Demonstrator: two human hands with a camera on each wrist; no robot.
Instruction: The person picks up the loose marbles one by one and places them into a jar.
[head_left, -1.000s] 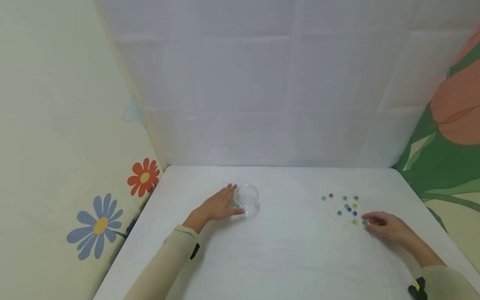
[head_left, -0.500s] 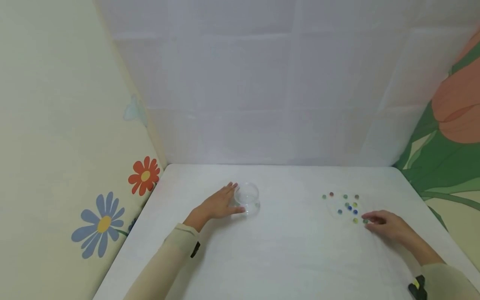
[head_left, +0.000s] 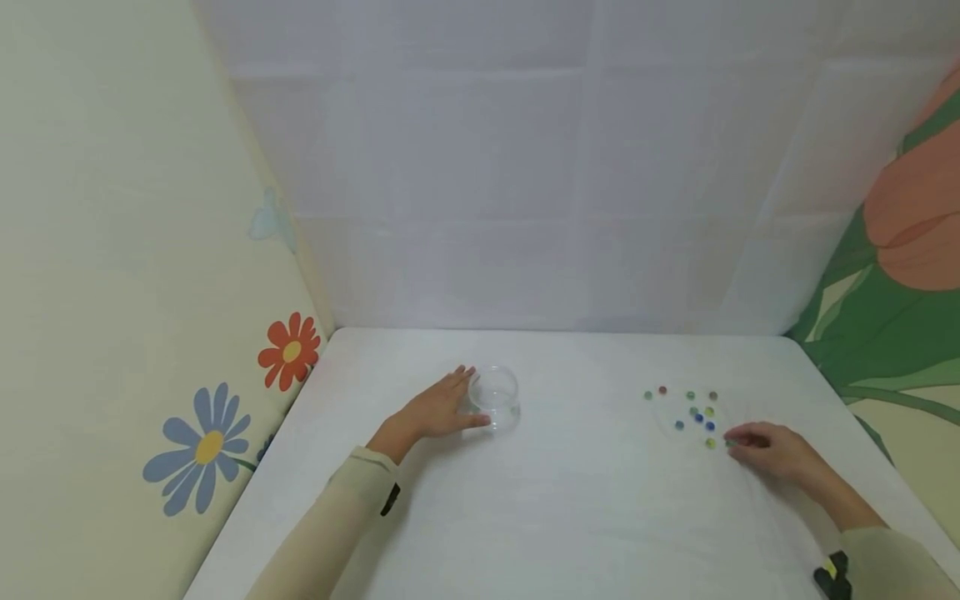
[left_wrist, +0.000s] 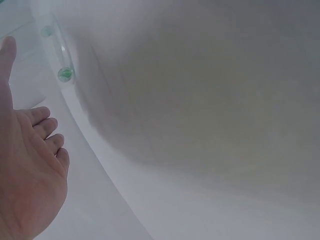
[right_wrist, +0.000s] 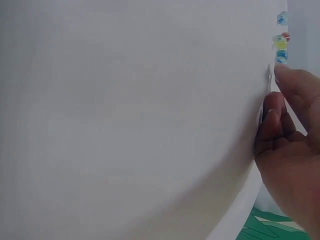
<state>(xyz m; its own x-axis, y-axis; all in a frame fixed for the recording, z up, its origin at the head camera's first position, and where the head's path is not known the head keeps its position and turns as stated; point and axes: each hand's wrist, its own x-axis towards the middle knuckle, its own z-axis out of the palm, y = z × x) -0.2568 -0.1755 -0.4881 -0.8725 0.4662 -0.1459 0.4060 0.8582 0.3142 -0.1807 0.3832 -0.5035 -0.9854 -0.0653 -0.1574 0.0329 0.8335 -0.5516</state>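
While holding both arms out over a white counter (head_left: 555, 525) in cream sleeves (head_left: 330, 525), resting the left grip (head_left: 437, 410) loosely at the left side of a clear container (head_left: 495, 398), thumb towards the near side, fingers relaxed towards the far side. Standing the container a little left of the counter's middle, nearer the far edge. Holding the right grip (head_left: 776, 450) at the near right end of a loose group of coloured marbles (head_left: 699, 418), with fingers and thumb bent about a green marble (head_left: 728, 443); hiding most of it, so not being able to tell pinching from mere touching. Spreading the group, in green, red, blue and yellow, over the right of the counter, well apart from the container. Showing from the left wrist two clear-green marbles (left_wrist: 65, 74) at the container, without telling inside from behind. Casting soft shadows onto the faintly wrinkled surface, rounded at its far corners. Facing, along the far edge, a white cloth backdrop (head_left: 465, 167) creased in a grid of folds. Bordering on the left with a pale wall (head_left: 112, 125) bearing a blue flower (head_left: 180, 450) and a red flower (head_left: 292, 351), and on the right with a large coral tulip (head_left: 922, 200) above green leaves (head_left: 877, 333).
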